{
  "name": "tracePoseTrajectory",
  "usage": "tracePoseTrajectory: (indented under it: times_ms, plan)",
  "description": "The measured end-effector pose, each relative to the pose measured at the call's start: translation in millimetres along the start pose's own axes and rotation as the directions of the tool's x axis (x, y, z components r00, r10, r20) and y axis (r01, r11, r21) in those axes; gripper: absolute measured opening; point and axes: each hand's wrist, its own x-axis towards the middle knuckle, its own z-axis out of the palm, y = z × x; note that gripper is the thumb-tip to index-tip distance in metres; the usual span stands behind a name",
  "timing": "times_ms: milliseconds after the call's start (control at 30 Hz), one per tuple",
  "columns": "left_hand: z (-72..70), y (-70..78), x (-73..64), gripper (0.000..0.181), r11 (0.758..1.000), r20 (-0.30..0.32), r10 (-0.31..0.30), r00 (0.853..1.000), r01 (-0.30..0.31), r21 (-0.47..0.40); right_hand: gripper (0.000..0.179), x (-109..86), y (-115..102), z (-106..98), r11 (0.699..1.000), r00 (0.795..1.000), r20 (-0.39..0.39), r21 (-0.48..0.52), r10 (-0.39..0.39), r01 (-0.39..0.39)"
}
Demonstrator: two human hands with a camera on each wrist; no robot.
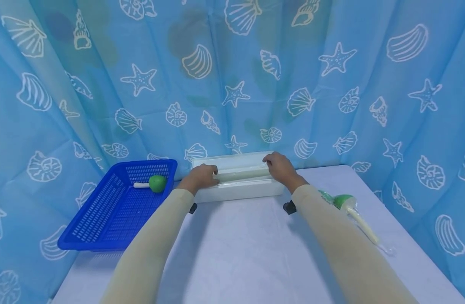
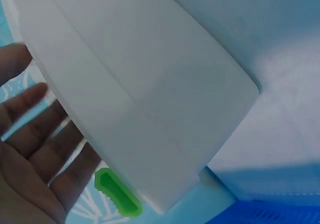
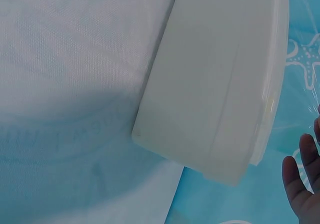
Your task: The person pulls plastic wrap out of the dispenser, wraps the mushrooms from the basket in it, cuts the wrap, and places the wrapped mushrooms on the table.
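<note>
Reaches to white box (image 1: 237,192) with left hand (image 1: 203,175) loosely spread, and right hand (image 1: 282,170) (cropped in wrist view, cannot tell grip).

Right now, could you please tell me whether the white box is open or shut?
Open: the head view looks into the box, between its near and far sides.

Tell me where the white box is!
In the head view, the long white box is in the middle, at the far end of the table, with the left hand and right hand at its ends, right of the blue basket.
</note>
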Motion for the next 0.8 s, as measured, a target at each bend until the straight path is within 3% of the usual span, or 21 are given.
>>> tracePoseTrajectory:
  times_ms: [67,167,267,333,433,567,700,800]
  plan:
    - [1.3,-2.1,1.1,0.032,0.999,0.004,-0.026,1.0,0.026,0.027,0.028,0.8,-0.4,0.8,1.0,1.0,0.009,0.0,0.007,-0.007]
    - [1.8,-4.8,3.1,0.024,0.987,0.008,-0.029,1.0,0.027,0.16,0.027,2.5,-0.9,2.2,1.0,0.999,0.02,-0.016,0.026,-0.026]
    - [2.4,-8.1,5.7,0.016,0.948,0.031,-0.003,1.0,-0.007,0.317,0.027,4.3,-2.1,2.8,0.999,0.999,0.028,-0.027,0.036,-0.036]
    - [2.3,-9.4,6.5,0.014,0.933,0.047,0.01,0.999,-0.026,0.359,0.027,5.3,-3.0,2.6,0.999,0.999,0.031,-0.035,0.039,-0.038]
    - [1.3,-9.7,6.9,0.011,0.936,0.062,0.019,0.998,-0.04,0.351,0.027,5.8,-4.5,0.7,0.998,0.998,0.034,-0.04,0.047,-0.046]
    - [-1.2,-6.5,6.1,0.011,0.969,0.039,-0.014,0.999,0.004,0.245,0.028,6.1,-4.9,-1.6,0.997,0.997,0.041,-0.037,0.068,-0.066]
    - [-3.5,1.9,7.2,0.033,0.994,-0.007,-0.067,0.998,0.067,0.09,0.028,8.1,-3.7,-1.1,0.997,0.997,0.038,-0.043,0.07,-0.068]
    - [-3.0,9.3,9.6,0.051,0.99,-0.018,-0.099,0.995,0.1,0.1,0.028,10.5,-4.2,0.5,0.997,0.997,0.03,-0.043,0.066,-0.064]
